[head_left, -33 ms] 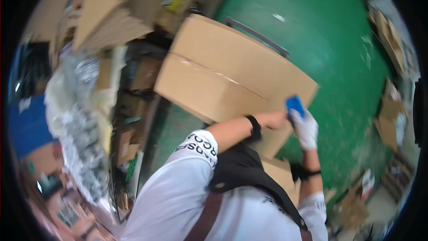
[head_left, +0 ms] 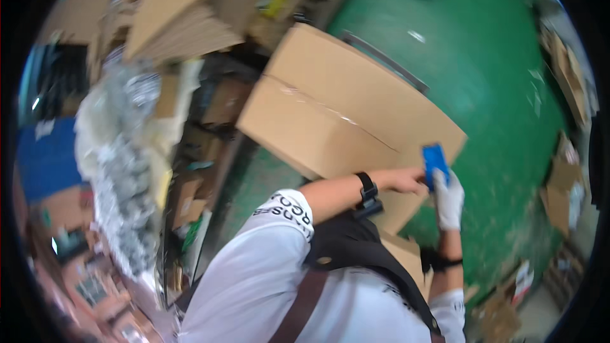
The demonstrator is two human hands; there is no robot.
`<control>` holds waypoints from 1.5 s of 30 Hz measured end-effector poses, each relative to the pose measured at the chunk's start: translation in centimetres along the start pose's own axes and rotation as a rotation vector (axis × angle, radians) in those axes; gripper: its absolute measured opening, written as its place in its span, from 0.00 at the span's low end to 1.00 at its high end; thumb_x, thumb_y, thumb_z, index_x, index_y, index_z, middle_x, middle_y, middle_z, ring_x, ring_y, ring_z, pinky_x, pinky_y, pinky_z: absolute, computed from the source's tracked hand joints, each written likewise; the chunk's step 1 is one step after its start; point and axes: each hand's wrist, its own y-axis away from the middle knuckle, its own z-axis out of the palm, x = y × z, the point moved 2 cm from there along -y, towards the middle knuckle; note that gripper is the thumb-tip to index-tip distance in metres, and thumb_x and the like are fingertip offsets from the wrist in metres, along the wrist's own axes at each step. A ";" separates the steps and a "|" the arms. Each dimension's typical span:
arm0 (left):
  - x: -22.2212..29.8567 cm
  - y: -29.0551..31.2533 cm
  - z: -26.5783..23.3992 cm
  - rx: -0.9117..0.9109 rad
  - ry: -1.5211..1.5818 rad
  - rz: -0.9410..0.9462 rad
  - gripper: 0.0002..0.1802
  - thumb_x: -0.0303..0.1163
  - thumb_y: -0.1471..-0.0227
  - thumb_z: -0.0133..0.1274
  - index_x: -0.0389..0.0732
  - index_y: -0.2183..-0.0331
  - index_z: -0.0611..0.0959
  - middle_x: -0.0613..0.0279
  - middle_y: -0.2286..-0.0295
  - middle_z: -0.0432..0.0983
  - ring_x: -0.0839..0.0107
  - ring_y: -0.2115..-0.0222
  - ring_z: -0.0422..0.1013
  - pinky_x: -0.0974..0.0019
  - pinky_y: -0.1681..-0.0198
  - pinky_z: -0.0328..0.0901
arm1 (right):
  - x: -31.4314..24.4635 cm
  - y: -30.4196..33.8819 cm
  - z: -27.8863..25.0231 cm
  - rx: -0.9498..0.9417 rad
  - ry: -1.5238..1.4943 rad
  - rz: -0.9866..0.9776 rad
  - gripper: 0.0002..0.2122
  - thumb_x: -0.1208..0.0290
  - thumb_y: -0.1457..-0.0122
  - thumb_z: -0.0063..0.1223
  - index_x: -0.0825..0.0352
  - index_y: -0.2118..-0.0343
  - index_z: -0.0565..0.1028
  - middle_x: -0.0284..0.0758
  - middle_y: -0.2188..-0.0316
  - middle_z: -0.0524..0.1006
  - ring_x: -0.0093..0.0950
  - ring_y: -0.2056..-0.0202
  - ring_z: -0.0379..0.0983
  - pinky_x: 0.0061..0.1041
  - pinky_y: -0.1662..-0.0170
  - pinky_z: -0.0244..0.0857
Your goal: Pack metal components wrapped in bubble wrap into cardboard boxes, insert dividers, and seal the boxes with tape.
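The bare left hand (head_left: 406,181) touched a small blue thing (head_left: 434,162), & the white-gloved right hand (head_left: 448,200) held it from below. Both were at the near right corner of a big brown cardboard box (head_left: 337,114) on a green floor (head_left: 502,70).

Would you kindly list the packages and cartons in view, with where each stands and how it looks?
Large cardboard box: centre, on the green floor, plain brown, a taped seam across it.
Blue flat object: at the box's right corner, held in the gloved right hand, the bare left hand touching it.
Flattened cardboard stack: upper left, brown.
Cardboard scraps: right edge, brown.
Clear plastic wrap: left, crumpled, greyish.
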 end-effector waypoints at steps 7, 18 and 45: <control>11.6 26.7 -6.7 0.684 0.021 0.013 0.21 0.38 0.42 0.53 0.39 0.50 0.74 0.67 0.55 0.72 0.74 0.54 0.67 0.66 0.49 0.62 | -12.3 7.6 12.1 -0.534 0.399 -0.723 0.35 0.75 0.50 0.60 0.68 0.38 0.57 0.48 0.40 0.60 0.46 0.42 0.60 0.38 0.41 0.58; 7.5 62.7 -24.0 1.811 -1.415 -1.071 0.35 0.40 0.48 0.56 0.30 0.44 0.66 0.35 0.46 0.62 0.43 0.46 0.61 0.50 0.43 0.56 | -1.6 1.5 14.2 0.227 0.238 -0.016 0.22 0.67 0.42 0.52 0.71 0.46 0.66 0.46 0.56 0.73 0.39 0.53 0.72 0.33 0.52 0.67; 15.4 9.0 -41.7 0.744 -0.442 -0.702 0.48 0.68 0.47 0.35 0.43 0.37 0.58 0.52 0.39 0.55 0.57 0.37 0.50 0.55 0.35 0.42 | 16.1 3.2 25.4 0.195 -0.171 0.815 0.27 0.49 0.39 0.32 0.71 0.63 0.78 0.54 0.62 0.76 0.51 0.58 0.74 0.41 0.52 0.66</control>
